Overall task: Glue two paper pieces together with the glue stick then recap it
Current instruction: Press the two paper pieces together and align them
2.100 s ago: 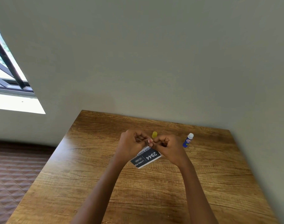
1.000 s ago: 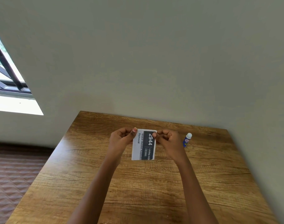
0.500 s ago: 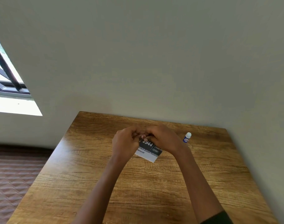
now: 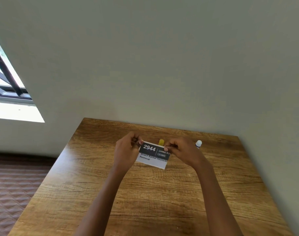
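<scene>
Wood-grain table (image 4: 145,201) bears one glue stick (image 4: 198,144) and one yellow cap (image 4: 161,142). At centre, left hand (image 4: 126,152) and right hand (image 4: 182,150) pinch one printed paper (image 4: 152,158); grey wall (image 4: 162,65) above, one window (image 4: 7,86) at left.

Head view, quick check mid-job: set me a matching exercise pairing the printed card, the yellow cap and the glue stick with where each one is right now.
Things:
1. printed card
2. yellow cap
3. glue stick

Places:
A. on the table, to the right of the right hand
B. pinched at its upper corners by the left hand and the right hand
C. on the table beyond the card, showing between the two hands

Pairs: 1-B, 2-C, 3-A
</scene>
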`<state>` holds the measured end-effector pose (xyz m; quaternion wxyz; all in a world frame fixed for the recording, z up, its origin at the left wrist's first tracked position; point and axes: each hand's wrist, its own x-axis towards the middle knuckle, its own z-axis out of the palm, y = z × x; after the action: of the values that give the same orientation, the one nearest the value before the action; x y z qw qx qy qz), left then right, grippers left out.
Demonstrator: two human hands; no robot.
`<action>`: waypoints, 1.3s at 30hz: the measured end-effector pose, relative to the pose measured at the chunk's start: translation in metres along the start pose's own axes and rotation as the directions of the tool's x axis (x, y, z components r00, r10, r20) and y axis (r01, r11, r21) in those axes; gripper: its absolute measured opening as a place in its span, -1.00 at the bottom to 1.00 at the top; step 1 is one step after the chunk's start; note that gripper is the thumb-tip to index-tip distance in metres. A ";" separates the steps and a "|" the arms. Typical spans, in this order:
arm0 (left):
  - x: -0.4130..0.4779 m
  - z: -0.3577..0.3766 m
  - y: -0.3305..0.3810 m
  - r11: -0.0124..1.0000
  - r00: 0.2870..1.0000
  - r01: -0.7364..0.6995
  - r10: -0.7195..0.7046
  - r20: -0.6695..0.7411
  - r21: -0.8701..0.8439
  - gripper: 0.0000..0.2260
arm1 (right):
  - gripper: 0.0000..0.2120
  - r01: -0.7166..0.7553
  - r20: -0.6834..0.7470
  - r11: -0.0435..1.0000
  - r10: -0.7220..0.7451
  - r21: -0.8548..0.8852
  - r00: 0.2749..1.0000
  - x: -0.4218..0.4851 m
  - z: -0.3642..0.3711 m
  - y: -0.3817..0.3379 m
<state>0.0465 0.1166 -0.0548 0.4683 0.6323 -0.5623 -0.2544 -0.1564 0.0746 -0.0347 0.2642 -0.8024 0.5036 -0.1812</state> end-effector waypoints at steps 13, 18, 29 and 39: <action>0.000 -0.003 -0.011 0.952 0.973 0.231 -0.229 0.031 -0.202 -0.84 | -0.96 -0.074 -0.162 0.786 0.217 0.614 0.963 -0.001 0.008 0.001; 0.001 -0.006 -0.011 0.956 0.977 0.207 -0.214 -0.010 -0.209 -0.74 | -0.94 -0.080 -0.169 0.827 0.207 0.557 0.963 0.004 0.012 -0.002; 0.009 0.003 0.015 0.969 0.998 -0.058 0.053 0.026 0.242 -0.78 | -0.93 0.002 -0.107 0.988 0.015 0.153 0.994 0.006 0.009 -0.011; 0.005 0.013 0.020 0.991 0.998 0.050 -0.053 0.020 0.120 -0.90 | -0.94 0.015 -0.117 0.956 0.020 0.293 0.993 -0.004 0.018 -0.009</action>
<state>0.0275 0.1094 -0.0417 0.4163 0.6706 -0.5655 -0.2394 -0.1420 0.0860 -0.0437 0.3502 -0.7414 0.4868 -0.3012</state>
